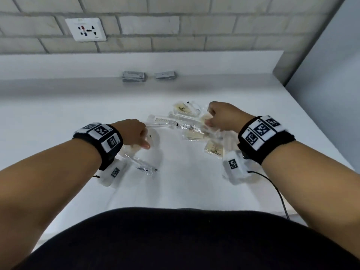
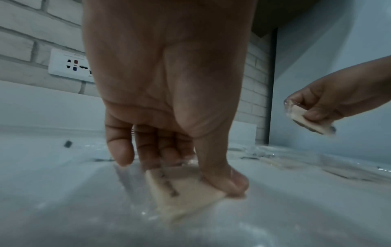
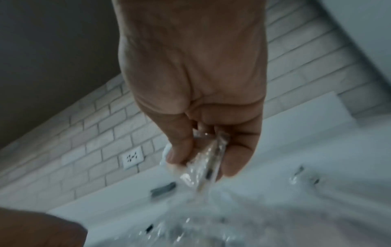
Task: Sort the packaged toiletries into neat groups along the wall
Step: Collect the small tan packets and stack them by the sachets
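Working over the white countertop (image 1: 58, 117) with both hands, well short of the pale brick wall (image 1: 175, 22). Left hand (image 1: 132, 133) pinching a cream card in a clear plastic wrapper (image 2: 186, 188), thumb on top and fingers (image 2: 120, 147) curled behind, the wrapper's lower edge seemingly touching the counter. Right hand (image 1: 224, 117) closing thumb and fingers round a second clear-wrapped cream packet (image 3: 203, 165), lifted clear of the surface. Lying between the hands and farther from the wall than the sorted goods: a loose scatter of clear-wrapped items (image 1: 192, 131), a white comb in a sleeve (image 1: 165, 120) among them, overlapping each other. Already sitting against the foot of the wall: a taller stack of grey sachets (image 1: 134, 76) and, just beside it, a shorter grey stack (image 1: 165, 75). Probably gathering like packets before carrying them wallward. Best done by gripping the card inside, not the slippery film; matching type before stacking; starting a fresh group beside the grey stacks, edges squared, long side parallel to the wall; lifting rather than dragging, to avoid snagging the neighbouring wrappers.
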Motion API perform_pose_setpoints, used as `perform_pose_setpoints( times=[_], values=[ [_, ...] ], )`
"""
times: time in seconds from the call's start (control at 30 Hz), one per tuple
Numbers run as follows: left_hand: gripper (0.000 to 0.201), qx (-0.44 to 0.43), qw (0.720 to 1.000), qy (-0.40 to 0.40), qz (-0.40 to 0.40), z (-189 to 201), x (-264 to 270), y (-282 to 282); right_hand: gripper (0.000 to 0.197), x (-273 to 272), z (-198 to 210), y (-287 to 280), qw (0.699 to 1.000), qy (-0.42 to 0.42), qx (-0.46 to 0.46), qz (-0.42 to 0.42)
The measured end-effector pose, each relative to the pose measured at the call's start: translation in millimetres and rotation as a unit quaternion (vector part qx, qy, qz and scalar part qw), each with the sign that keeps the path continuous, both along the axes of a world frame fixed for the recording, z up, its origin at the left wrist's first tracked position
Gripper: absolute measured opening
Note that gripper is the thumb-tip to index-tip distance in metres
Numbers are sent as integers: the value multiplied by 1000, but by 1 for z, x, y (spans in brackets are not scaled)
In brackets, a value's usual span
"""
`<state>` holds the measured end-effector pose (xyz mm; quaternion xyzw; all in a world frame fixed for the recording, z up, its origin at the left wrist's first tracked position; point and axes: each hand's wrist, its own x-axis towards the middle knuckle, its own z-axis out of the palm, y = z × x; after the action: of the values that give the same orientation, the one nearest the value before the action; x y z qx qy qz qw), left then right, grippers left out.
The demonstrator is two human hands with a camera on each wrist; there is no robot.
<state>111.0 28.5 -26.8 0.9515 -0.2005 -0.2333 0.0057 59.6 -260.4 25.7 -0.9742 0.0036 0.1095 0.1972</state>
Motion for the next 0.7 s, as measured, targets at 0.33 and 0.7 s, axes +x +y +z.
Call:
perform_pose_setpoints(
  times=[0.33, 0.7],
  values=[
    [35, -162, 983, 55, -64, 20, -4, -95, 56, -44, -23, -6, 981, 157, -116, 8],
    [38, -151, 981, -69, -103, -10, -5, -146, 72, -32, -36, -14, 975, 159, -158, 2]
  ],
)
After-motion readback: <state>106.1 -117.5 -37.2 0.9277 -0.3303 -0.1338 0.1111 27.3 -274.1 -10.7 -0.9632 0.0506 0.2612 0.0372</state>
